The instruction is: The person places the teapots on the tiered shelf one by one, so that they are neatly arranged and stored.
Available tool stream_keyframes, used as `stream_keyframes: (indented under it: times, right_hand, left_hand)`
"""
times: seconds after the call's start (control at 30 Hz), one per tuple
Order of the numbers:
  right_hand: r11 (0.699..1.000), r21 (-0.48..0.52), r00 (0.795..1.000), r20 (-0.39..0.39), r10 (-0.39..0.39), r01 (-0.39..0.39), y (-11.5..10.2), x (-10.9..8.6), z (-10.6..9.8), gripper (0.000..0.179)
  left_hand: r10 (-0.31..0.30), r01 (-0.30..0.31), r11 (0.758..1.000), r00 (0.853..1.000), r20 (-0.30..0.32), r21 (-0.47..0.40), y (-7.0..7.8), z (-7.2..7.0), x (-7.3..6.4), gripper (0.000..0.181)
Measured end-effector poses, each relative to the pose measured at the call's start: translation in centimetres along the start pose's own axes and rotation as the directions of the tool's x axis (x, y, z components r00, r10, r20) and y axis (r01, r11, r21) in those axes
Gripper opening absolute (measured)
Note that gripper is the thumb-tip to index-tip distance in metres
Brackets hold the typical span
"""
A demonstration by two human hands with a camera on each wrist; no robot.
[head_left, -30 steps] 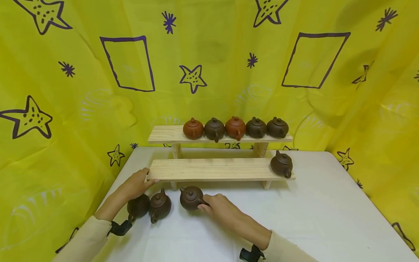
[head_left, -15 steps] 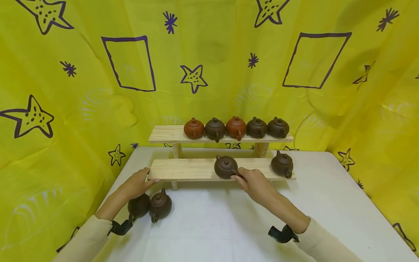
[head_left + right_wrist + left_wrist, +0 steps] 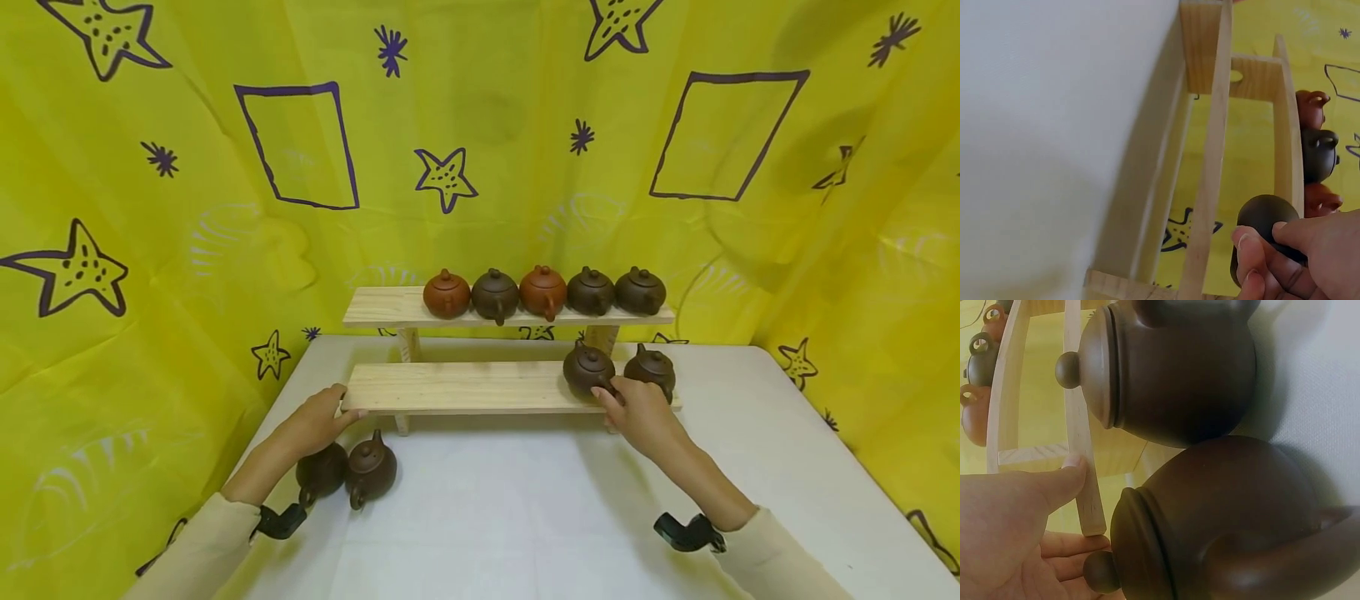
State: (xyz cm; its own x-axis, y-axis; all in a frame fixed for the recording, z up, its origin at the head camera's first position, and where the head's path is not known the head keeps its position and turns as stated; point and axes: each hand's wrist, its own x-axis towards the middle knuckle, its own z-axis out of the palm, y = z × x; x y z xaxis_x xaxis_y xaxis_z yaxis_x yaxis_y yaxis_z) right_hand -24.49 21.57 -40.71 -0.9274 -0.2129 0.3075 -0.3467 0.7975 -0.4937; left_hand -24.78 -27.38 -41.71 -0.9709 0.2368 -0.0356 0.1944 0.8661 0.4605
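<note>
My right hand (image 3: pixel 647 417) grips a dark brown teapot (image 3: pixel 588 371) by its handle, at the right part of the lower shelf (image 3: pixel 450 387). Whether its base touches the board cannot be told. Close to its right, another dark teapot (image 3: pixel 651 367) stands on the same board, partly behind my hand. My left hand (image 3: pixel 315 423) holds the left end of that shelf, its thumb (image 3: pixel 1066 481) on the board's edge. Below it, two more dark brown teapots, one nearer (image 3: pixel 321 473) and one beside it (image 3: pixel 372 471), stand on the white table.
On the upper shelf (image 3: pixel 382 307) several teapots stand in a row, among them a reddish one (image 3: pixel 447 296) and a dark one (image 3: pixel 495 296). The wooden rack stands near the back of the white table (image 3: pixel 465 517). A yellow patterned curtain (image 3: pixel 510 100) hangs behind and at both sides.
My right hand has carried the teapot from in front of the rack up and rightward, to the lower shelf beside the teapot there. The left hand keeps its hold on the shelf end.
</note>
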Motion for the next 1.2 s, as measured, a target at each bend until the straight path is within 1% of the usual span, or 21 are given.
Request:
stream_keyframes:
  times: [0.13,0.3,0.5,0.63,0.77,0.87,0.9,0.97,1.0,1.03,1.1,1.13,1.2]
  right_hand:
    - [1.0,0.009,0.999,-0.018,0.028,-0.028,0.7,-0.2,0.1,0.036]
    - [0.999,0.013,0.998,-0.04,0.046,-0.046,0.9,-0.3,0.5,0.038]
    - [0.995,0.044,0.996,-0.015,0.089,-0.088,0.8,-0.5,1.0,0.034]
    - [0.994,0.056,0.996,-0.012,0.093,-0.092,0.7,-0.6,1.1,0.032]
    - [0.995,0.03,0.995,-0.022,0.099,-0.098,0.6,-0.6,1.1,0.036]
    - [0.993,0.0,0.992,-0.032,0.12,-0.12,0.6,-0.7,0.9,0.045]
    - [0.991,-0.015,0.99,-0.022,0.136,-0.136,0.5,-0.8,0.8,0.048]
    - [0.983,-0.057,0.984,0.031,0.177,-0.175,0.4,-1.0,0.6,0.056]
    - [0.981,-0.1,0.982,0.072,0.176,-0.168,0.4,-1.2,0.4,0.057]
    - [0.976,-0.136,0.974,0.123,0.189,-0.172,0.3,-1.3,0.4,0.06]
    - [0.968,-0.203,0.952,0.236,0.197,-0.15,0.0,-1.6,0.4,0.063]
    - [0.964,-0.223,0.935,0.29,0.205,-0.142,-0.3,-1.7,0.6,0.063]
    - [0.965,-0.24,0.905,0.377,0.196,-0.109,-1.1,-1.8,1.4,0.062]
  left_hand:
    - [-0.006,0.006,1.0,1.0,-0.002,-0.003,-0.1,0.0,0.0,0.054]
    - [-0.01,0.01,1.0,1.0,0.001,0.003,-0.2,0.0,0.1,0.054]
    - [-0.007,0.007,1.0,1.0,0.0,0.003,-0.3,0.0,-0.1,0.055]
    - [-0.015,0.015,1.0,1.0,0.003,0.003,-0.3,0.1,-0.2,0.057]
    - [-0.019,0.019,1.0,1.0,0.005,0.001,-0.3,0.1,-0.1,0.058]
    - [-0.019,0.019,1.0,1.0,0.001,0.001,-0.3,0.1,0.0,0.058]
    - [-0.018,0.018,1.0,1.0,0.001,0.001,-0.3,0.1,0.1,0.058]
    - [-0.014,0.014,1.0,1.0,0.002,0.007,-0.3,0.2,0.2,0.059]
    - [-0.013,0.013,1.0,1.0,0.004,0.012,-0.3,0.2,0.2,0.06]
    - [-0.012,0.012,1.0,1.0,0.005,0.015,-0.3,0.2,0.2,0.06]
    - [-0.009,0.009,1.0,1.0,0.008,0.021,-0.3,0.2,0.3,0.062]
    - [-0.008,0.008,1.0,1.0,0.007,0.023,-0.2,0.2,0.3,0.062]
    - [-0.012,0.012,1.0,1.0,0.007,0.021,-0.1,0.1,0.3,0.062]
